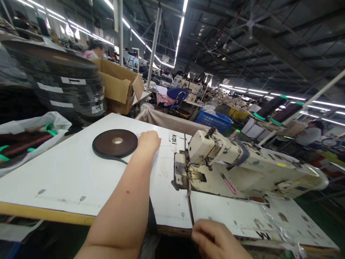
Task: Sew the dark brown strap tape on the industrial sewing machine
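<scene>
My hands are apart: the left (148,141) is by the right edge of the tape roll (106,141) on the white table (67,172), its grip hidden; the right (215,239) pinches the narrow strip (191,208) at the near edge. Pulling that sideways could skew it under the sewing machine (205,147); my forearm could snag the roll's loose tail (118,159).

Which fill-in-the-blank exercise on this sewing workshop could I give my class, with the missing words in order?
1. The hand nearer the roll of dark tape is the person's ____ one.
2. The thread snips lying on the bed of the sewing machine have ____ handles.
3. Beyond the white table, the plastic crate is ____.
4. The dark thread spools on the stand have ____ ends.

Missing words: left; pink; blue; green.
</scene>
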Available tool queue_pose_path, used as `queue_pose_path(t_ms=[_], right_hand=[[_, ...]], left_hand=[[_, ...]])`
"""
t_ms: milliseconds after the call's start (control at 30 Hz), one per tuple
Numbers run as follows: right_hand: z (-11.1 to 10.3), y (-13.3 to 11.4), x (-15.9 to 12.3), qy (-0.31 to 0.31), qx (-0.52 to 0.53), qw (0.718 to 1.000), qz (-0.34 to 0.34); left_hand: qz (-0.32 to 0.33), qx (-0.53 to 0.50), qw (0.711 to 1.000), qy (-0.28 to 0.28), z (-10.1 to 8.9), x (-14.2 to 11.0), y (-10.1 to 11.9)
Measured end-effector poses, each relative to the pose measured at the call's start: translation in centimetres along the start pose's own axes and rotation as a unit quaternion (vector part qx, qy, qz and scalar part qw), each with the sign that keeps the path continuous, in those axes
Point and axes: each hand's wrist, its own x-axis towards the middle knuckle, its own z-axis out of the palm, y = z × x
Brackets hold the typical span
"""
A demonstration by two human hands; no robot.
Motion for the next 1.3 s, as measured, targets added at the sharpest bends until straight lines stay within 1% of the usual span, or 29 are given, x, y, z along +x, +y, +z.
queue_pose_path(t_ms=[67,133,233,300,367,433,533,600,700,767,867,1000,1100,1233,1300], right_hand=[[-0.4,-1.9,1.5,0.079,-0.024,0.996,0.029],[-0.2,-3.1,3.2,0.126,-0.062,0.989,0.049],[0.5,-3.4,5.1,0.18,-0.133,0.972,0.071],[0.8,-3.3,5.8,0.21,-0.172,0.959,0.083],[0.8,-3.2,6.1,0.213,-0.18,0.957,0.084],[0.6,-3.2,6.1,0.202,-0.165,0.962,0.079],[0.3,-3.2,5.7,0.2,-0.122,0.969,0.075],[0.2,-3.0,5.3,0.188,-0.077,0.977,0.065],[0.4,-2.7,4.5,0.145,-0.014,0.988,0.042],[0.6,-2.5,3.8,0.127,0.009,0.991,0.033],[0.8,-2.2,2.7,0.102,0.025,0.994,0.021],[0.7,-1.4,1.3,0.042,0.01,0.998,-0.038],[1.0,-0.3,0.7,-0.013,0.008,0.997,-0.075],[1.8,0.9,0.6,-0.077,0.021,0.989,-0.122],[1.9,1.0,0.6,-0.104,0.021,0.986,-0.132]], left_hand=[[0.041,-0.005,0.999,0.003,0.6,0.1,0.8],[0.082,-0.01,0.997,0.005,1.5,0.1,1.6],[0.13,-0.008,0.992,0.001,3.2,0.1,2.7],[0.151,-0.002,0.989,-0.007,4.5,0.2,3.2],[0.165,0.003,0.986,-0.019,5.6,0.4,3.5],[0.178,0.009,0.983,-0.036,6.5,0.6,3.7],[0.191,0.025,0.979,-0.072,7.2,0.6,3.7],[0.176,0.04,0.979,-0.092,7.0,0.4,3.6],[0.125,0.063,0.984,-0.112,6.4,0.1,3.4],[0.093,0.072,0.985,-0.125,5.9,-0.1,3.4],[0.055,0.076,0.986,-0.137,5.5,-0.2,3.3],[0.022,0.072,0.988,-0.138,5.3,0.1,2.8],[0.031,0.068,0.989,-0.13,5.5,0.3,2.5],[0.086,0.059,0.986,-0.129,5.9,0.0,2.9],[0.108,0.057,0.984,-0.133,6.0,-0.2,3.2]])
